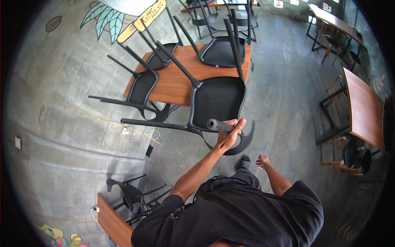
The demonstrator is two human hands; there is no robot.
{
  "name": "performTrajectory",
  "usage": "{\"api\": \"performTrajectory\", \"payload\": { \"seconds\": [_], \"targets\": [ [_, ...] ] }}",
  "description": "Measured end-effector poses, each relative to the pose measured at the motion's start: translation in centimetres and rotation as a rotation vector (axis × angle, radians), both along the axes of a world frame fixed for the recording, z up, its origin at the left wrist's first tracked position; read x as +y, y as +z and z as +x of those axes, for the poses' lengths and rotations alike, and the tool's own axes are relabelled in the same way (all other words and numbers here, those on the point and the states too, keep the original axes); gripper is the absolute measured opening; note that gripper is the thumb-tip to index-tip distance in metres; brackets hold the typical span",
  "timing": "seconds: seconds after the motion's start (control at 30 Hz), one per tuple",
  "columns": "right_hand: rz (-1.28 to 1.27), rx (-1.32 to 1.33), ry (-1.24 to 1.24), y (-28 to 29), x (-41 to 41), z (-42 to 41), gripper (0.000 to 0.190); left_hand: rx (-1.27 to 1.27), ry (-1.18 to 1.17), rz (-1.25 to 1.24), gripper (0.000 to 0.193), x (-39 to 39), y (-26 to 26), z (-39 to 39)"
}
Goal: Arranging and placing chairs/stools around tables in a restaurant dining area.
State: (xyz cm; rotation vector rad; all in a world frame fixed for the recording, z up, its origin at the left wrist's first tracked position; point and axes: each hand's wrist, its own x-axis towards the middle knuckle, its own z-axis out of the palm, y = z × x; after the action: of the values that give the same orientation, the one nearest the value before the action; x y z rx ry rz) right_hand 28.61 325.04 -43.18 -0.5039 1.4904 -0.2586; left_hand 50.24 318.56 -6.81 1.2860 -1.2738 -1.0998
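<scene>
My left hand (pixel 230 136) is wrapped around one leg of a black plastic chair (pixel 217 97), whose end points up toward me. The chair rests upside down at the near end of a brown wooden table (pixel 179 72), its curved backrest hanging past the edge. Low at my side hangs my right hand (pixel 262 162), with nothing in it and its fingers loosely apart. Three more black chairs sit inverted on the same tabletop: one at the far right (pixel 223 51), one at the far left (pixel 162 57) and one at the near left (pixel 142 86).
A concrete block wall (pixel 77 77) with painted decoration runs along the left, with a cable and a black adapter (pixel 149 150). Behind me at lower left are another wooden table (pixel 112 219) and black chairs (pixel 132 196). Wooden tables (pixel 364 108) with stools (pixel 350 152) line the right.
</scene>
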Motion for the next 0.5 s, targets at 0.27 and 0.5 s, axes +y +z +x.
{"api": "performTrajectory", "payload": {
  "seconds": [0.27, 0.5],
  "targets": [
    [0.079, -0.265, -0.573, 0.0, 1.5, -2.5, 0.086, 0.586, -0.048, -0.162, 0.053, 4.8, 6.3, 3.8],
    [-0.06, -0.924, -0.749, 4.3, 9.2, -4.5, 0.081, 0.83, -0.122, -0.181, 0.062, 15.1, 7.0, 10.5]
  ]
}}
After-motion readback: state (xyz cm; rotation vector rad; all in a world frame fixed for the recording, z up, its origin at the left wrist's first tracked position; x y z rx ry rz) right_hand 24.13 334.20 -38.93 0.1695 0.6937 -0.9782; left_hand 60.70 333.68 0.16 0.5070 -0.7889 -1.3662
